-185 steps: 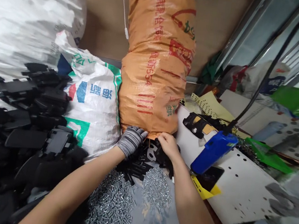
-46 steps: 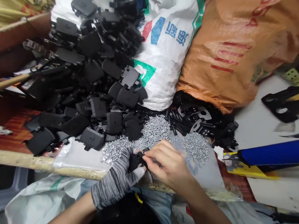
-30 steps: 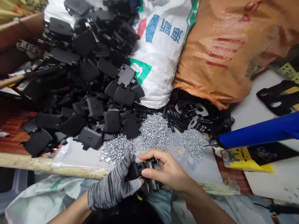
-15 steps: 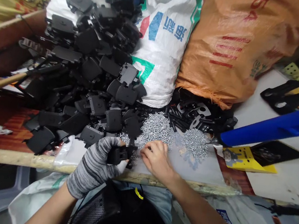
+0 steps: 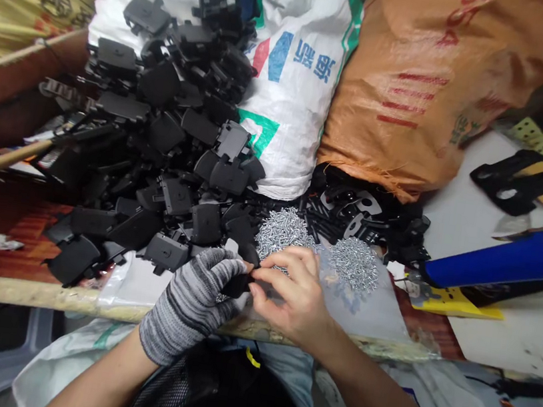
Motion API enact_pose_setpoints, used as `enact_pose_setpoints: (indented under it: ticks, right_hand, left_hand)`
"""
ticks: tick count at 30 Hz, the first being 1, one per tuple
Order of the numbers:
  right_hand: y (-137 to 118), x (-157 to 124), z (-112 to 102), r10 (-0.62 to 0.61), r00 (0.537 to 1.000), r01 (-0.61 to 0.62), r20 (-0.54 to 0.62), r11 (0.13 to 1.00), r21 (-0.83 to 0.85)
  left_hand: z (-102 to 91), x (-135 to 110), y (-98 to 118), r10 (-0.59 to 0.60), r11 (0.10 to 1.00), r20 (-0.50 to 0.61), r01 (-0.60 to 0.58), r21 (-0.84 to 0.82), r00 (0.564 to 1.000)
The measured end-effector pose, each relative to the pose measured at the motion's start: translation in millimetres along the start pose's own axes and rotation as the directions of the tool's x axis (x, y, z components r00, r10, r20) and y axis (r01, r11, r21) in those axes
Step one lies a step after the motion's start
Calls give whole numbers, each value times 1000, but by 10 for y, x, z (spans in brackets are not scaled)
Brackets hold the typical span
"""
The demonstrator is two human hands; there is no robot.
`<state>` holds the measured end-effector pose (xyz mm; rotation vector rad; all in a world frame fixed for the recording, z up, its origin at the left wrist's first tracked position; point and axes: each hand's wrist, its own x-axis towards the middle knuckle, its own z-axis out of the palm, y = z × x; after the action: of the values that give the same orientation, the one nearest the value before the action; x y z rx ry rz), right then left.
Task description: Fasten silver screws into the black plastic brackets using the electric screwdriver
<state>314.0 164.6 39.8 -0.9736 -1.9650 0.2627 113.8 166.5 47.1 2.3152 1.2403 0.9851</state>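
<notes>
while the left hand (image 5: pixel 193 307) in striped knit clasps a black part (image 5: pixel 238 285), the bare right hand (image 5: pixel 296 298) nearly pinches, hold unclear.

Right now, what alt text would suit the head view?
A gloved left hand holds a small black part, the bare right hand at its edge. Beyond lie a heap of black pieces, piles of metal fasteners and an orange sack.

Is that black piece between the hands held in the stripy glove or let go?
Held: the gloved left hand has the black piece in its grasp, with the right hand close beside it.
</notes>
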Motion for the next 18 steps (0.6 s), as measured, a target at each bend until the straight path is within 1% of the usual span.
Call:
enact_pose_setpoints:
  ticks: [3, 5, 7, 10, 11, 12, 15, 16, 17, 18]
  right_hand:
    - [-58, -56, -84, 132, 991, -135, 32, 981, 137]
    - [-40, -107, -130, 183, 982, -188, 44, 961, 201]
    - [46, -159, -166, 204, 979, -203, 7, 968, 146]
    - [298, -269, -212, 271, 962, -270, -35, 963, 7]
    - [396, -322, -225, 312, 950, -312, -16, 950, -20]
    - [487, -382, -235, 360, 932, -359, 28, 933, -38]
    - [662, -565, -227, 481, 849, -476, 218, 876, -80]
    - [679, -611, -202, 494, 828, -489, 265, 868, -87]
    - [677, -641, -163, 484, 822, -482, 300, 872, -86]
    - [663, -654, -108, 451, 832, -452, 323, 889, -77]
  left_hand:
    - [49, -6, 28, -51, 992, -65, 43, -119, 997]
    - [103, 14, 33, -54, 985, -82, 39, -168, 995]
    - [168, 55, 15, -45, 987, -100, 29, -156, 994]
    - [239, 123, -55, -81, 994, -152, 70, -82, 985]
    - [246, 138, -83, -97, 994, -165, 88, -59, 981]
    - [244, 148, -109, -110, 994, -178, 104, -41, 978]
    - [209, 149, -158, -125, 992, -209, 126, -9, 970]
    - [196, 145, -162, -122, 992, -218, 124, -2, 968]
    - [185, 142, -160, -115, 993, -224, 118, 0, 968]
    - [178, 139, -154, -104, 994, -229, 107, -2, 968]
